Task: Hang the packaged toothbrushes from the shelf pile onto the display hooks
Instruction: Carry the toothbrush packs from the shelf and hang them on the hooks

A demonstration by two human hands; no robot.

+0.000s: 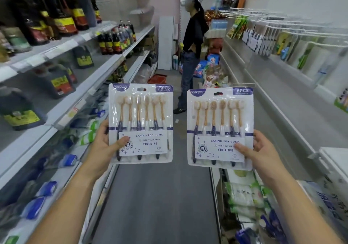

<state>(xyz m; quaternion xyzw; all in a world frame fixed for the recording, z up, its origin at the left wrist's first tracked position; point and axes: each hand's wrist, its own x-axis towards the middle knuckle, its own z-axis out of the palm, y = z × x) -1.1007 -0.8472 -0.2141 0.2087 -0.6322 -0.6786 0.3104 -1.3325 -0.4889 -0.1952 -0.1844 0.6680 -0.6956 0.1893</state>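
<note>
Left grip [104, 142] pinches the left toothbrush pack [140, 112] by its lower corner, thumb on front. Right grip [258, 149] pinches the right toothbrush pack [220, 119] likewise, both upright over the aisle. Carrying step, I judge: next, thread each top hole onto the display hooks [250, 14], far right.

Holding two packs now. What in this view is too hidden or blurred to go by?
Head view only:
- Fingers of the left hand and right hand: mostly hidden behind the left pack and right pack.
- Display hooks: blurred, so free ones cannot be told.
- Lower shelf goods: blurred, cut by the bottom edge; the pile cannot be picked out.
</note>
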